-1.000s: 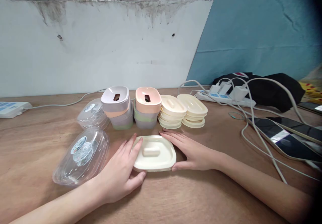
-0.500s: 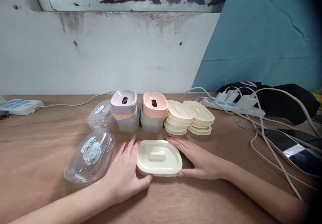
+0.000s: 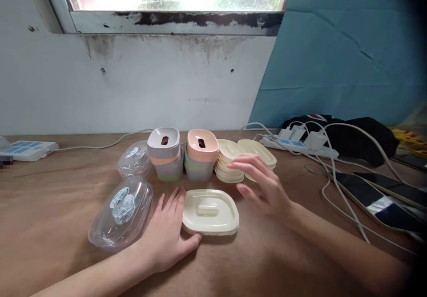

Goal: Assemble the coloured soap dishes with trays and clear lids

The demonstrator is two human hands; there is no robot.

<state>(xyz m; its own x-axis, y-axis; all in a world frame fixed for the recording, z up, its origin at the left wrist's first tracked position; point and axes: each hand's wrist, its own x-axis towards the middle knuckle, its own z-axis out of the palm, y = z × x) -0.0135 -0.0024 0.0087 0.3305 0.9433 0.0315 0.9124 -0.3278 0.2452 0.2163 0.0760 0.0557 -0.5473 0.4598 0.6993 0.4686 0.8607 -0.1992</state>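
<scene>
A cream plastic lid with a raised bar in its middle lies flat on the table before me. My left hand rests at its left edge, fingers stretched out and thumb along the near left corner. Raised above the table to the right of the lid is my right hand, its fingers apart and holding nothing. Behind that hand stand two stacks of cream lids, the left stack and the right stack, the latter partly hidden by the fingers.
Left of the lid lie nested clear plastic covers, with another clear stack behind. Stacked lilac containers and peach-topped containers stand at the back. A power strip, white cables and dark phones lie on the right.
My right hand has let go of the lid's right edge and risen toward the cream stacks. My left hand stays at the lid. The camera view has tilted up slightly.
</scene>
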